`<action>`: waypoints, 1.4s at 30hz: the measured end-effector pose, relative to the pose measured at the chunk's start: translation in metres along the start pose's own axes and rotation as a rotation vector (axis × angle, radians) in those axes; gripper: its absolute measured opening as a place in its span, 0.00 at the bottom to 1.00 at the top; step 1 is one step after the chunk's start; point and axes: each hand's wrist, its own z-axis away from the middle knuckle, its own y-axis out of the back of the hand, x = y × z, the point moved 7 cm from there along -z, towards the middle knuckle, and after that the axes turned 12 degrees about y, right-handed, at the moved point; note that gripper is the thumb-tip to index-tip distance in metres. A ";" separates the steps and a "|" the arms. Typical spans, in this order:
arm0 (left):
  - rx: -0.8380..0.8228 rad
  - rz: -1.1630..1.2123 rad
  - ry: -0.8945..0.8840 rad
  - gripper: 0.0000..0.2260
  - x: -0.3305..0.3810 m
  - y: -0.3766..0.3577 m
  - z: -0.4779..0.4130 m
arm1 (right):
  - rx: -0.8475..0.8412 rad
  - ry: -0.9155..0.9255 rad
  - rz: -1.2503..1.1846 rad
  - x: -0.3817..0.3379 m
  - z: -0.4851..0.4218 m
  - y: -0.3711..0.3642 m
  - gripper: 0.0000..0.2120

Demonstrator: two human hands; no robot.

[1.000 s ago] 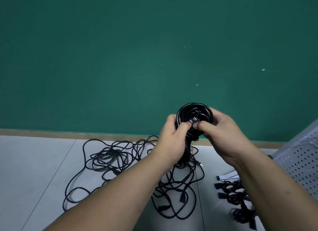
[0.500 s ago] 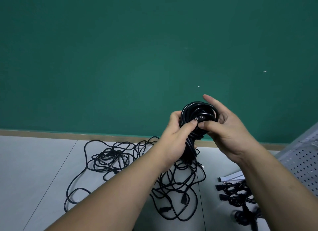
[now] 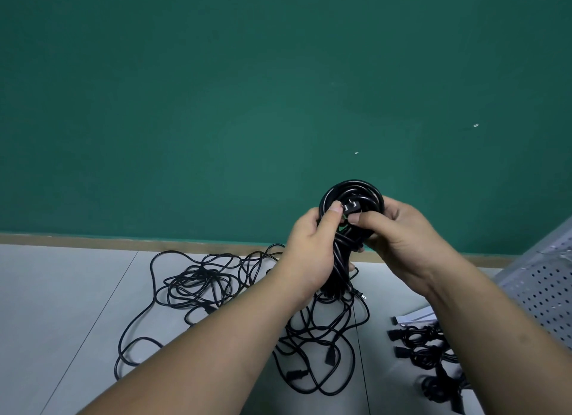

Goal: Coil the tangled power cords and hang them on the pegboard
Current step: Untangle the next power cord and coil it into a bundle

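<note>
Right hand [image 3: 408, 238] back around cord coil [image 3: 353, 188]

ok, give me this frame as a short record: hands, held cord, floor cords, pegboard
left hand: grips coil below its loop, thumb beside plug
right hand: holds coil's loop, thumb on plug
coil: black, held up off the floor
tangle: loose cords on floor, uncoiled
bundles: coiled cords on floor, right
pegboard: lower right edge, partly in view
</note>
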 end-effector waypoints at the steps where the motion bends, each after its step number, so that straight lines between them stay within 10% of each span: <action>1: 0.010 0.015 -0.001 0.17 0.000 0.000 -0.001 | -0.012 -0.014 -0.035 0.001 0.001 -0.003 0.06; 15: 0.056 0.025 -0.031 0.18 0.004 0.011 -0.009 | -0.029 0.012 0.007 -0.001 0.005 -0.025 0.16; 26: 0.174 -0.132 -0.196 0.03 0.009 0.022 -0.018 | 0.371 0.230 0.450 -0.018 0.023 -0.012 0.22; 30: 0.237 -0.299 -0.263 0.02 0.012 0.025 -0.020 | 0.195 0.566 1.035 -0.043 0.028 -0.026 0.19; 42: 0.153 -0.218 -0.149 0.11 0.009 0.032 -0.024 | -0.059 0.773 1.284 -0.042 0.034 -0.048 0.06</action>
